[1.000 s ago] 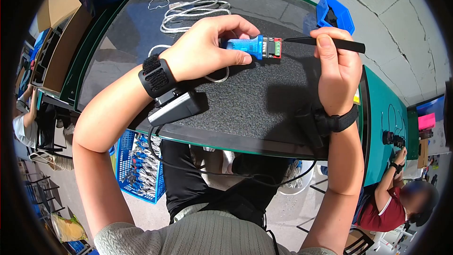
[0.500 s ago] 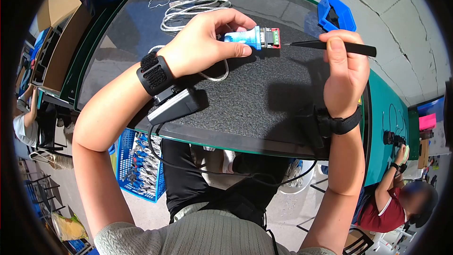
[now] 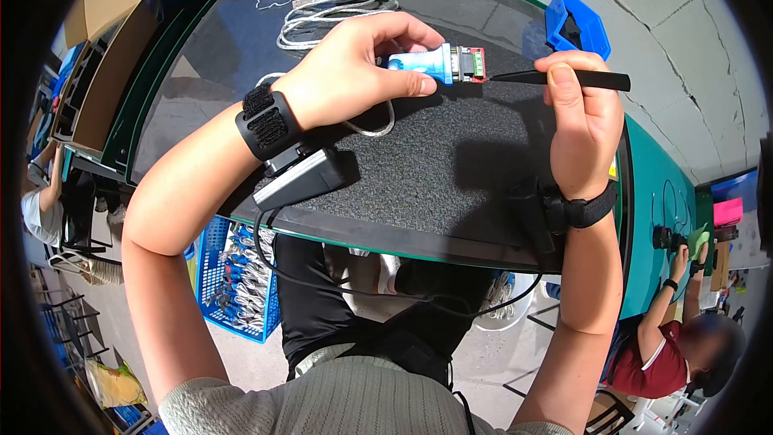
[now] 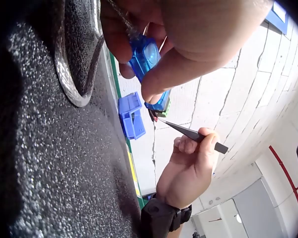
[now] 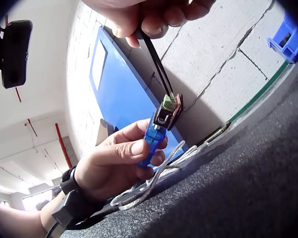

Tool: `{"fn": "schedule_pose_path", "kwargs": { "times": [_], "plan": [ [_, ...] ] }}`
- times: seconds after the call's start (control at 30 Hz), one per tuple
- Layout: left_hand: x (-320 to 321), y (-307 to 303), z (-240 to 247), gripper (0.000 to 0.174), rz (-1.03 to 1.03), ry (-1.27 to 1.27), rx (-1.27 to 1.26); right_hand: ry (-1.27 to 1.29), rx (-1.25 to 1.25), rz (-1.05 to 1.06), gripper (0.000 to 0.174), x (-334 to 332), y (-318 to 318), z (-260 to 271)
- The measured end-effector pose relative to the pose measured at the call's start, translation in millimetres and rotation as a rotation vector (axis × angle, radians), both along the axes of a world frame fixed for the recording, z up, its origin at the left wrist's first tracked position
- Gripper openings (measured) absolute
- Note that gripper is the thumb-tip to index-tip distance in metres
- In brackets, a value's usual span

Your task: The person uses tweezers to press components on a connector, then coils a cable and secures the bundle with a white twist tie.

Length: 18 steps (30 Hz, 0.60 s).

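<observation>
My left hand [image 3: 342, 72] pinches a translucent blue connector [image 3: 423, 64] between thumb and fingers, above the dark mat. A small red board with a green terminal block [image 3: 478, 64] sits at the connector's right end. Black tweezers [image 3: 592, 80] are gripped in my right hand [image 3: 584, 117], their thin tips pointing left at the board. In the right wrist view the tips of the tweezers [image 5: 158, 64] meet the green block [image 5: 169, 102]; whether they touch it, I cannot tell. A braided cable [image 4: 72, 89] runs from the connector's rear.
Coiled grey cable [image 3: 322, 12] lies behind my left hand. A blue bin [image 3: 594, 31] stands at the back right edge. Below the table's front edge is a blue basket [image 3: 207, 298] of cables. Another person [image 3: 668, 354] sits at a green table [image 3: 644, 193] on the right.
The tweezer tips moved a little right, away from the board, then back left towards it. My left hand shifted slightly with the connector. The other person's hands now hold something green.
</observation>
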State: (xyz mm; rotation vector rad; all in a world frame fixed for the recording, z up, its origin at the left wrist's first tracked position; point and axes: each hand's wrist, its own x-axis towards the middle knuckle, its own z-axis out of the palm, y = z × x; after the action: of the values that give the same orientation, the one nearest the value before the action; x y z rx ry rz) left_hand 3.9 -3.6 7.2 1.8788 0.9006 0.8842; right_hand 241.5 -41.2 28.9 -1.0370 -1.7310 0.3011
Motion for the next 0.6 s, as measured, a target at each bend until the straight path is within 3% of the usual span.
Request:
{"fn": "schedule_pose_path", "kwargs": {
  "times": [0.27,0.6],
  "plan": [
    [0.9,-1.0,1.1,0.041,0.019,0.021,0.015,-0.119,0.060,-0.023,0.014,-3.2,-0.4,-0.8],
    [0.8,-2.0,2.7,0.040,0.038,0.033,0.001,-0.085,-0.034,-0.053,0.014,-3.3,-0.9,1.0]
  ]
}}
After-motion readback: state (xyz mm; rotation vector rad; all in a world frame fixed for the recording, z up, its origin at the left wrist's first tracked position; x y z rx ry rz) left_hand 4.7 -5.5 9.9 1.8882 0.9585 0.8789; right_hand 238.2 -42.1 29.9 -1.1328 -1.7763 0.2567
